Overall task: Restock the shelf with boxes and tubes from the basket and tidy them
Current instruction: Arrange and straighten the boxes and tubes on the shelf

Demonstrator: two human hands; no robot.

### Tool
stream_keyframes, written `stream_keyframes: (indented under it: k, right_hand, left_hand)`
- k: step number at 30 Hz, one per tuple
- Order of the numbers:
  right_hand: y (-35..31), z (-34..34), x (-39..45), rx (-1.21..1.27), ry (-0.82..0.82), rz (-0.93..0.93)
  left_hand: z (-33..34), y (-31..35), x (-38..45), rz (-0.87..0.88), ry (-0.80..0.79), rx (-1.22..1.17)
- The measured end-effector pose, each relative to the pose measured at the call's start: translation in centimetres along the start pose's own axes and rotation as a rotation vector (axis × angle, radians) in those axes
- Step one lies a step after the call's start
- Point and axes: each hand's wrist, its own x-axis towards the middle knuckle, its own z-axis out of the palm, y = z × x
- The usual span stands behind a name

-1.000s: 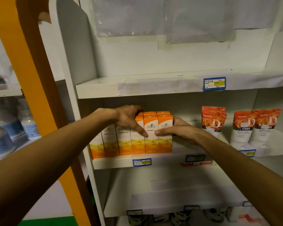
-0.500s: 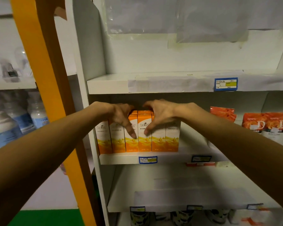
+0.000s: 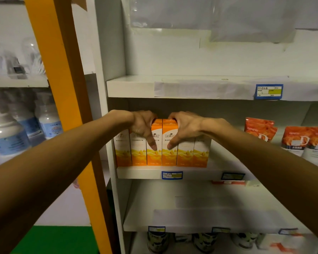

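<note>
A row of several orange and white boxes [image 3: 191, 154] stands upright at the left end of the middle shelf [image 3: 141, 173]. My left hand [image 3: 141, 125] drapes over the tops of the left boxes, with a digit pointing down the front of a middle box. Mirroring it, my right hand [image 3: 187, 128] curls over the tops of the right boxes, a digit on the front of the neighbouring middle box. The two digit tips nearly meet. Orange and white tubes [image 3: 261, 130] stand further right on the same shelf. The basket is out of view.
An orange post [image 3: 62, 88] runs down close to the shelf's left side. White and blue bottles [image 3: 7, 129] sit on the neighbouring rack at left. The upper shelf [image 3: 191, 87] and lower shelf [image 3: 209, 213] hold nothing visible. Items stand on the bottom level [image 3: 158, 241].
My right hand has moved from the right side of the boxes up onto their tops. Both hands now sit close together over the middle boxes, and the row looks closed up.
</note>
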Motion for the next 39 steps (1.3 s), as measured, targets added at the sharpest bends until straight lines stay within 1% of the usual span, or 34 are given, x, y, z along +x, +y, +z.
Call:
stream_keyframes:
  k: [14, 23, 25, 29, 32, 36, 39]
  right_hand:
    - [0.0, -0.1, 0.0, 0.025, -0.038, 0.023]
    - [-1.2, -0.7, -1.0, -0.130, -0.038, 0.000]
    - [-1.3, -0.8, -1.3, -0.190, -0.015, -0.007]
    - [-1.0, -1.4, -2.6, -0.280, 0.086, -0.005]
    - [-0.4, -2.3, -4.1, -0.299, 0.153, -0.004]
    - [1.2, -3.7, -6.4, -0.305, 0.201, 0.024]
    - [3.2, -4.7, -8.3, -0.303, 0.230, 0.074]
  left_hand:
    - [0.1, -0.2, 0.1, -0.023, -0.015, -0.022]
    - [0.3, 0.1, -0.2, -0.015, 0.018, 0.004]
    - [0.3, 0.2, -0.4, -0.012, 0.024, 0.002]
    - [0.2, 0.8, -0.8, 0.001, 0.058, 0.005]
    - [-0.1, 1.6, -1.1, 0.002, 0.097, 0.014]
    - [-0.3, 3.4, -1.1, 0.016, 0.161, 0.021]
    - [0.0, 5.5, -1.0, 0.044, 0.215, 0.097]
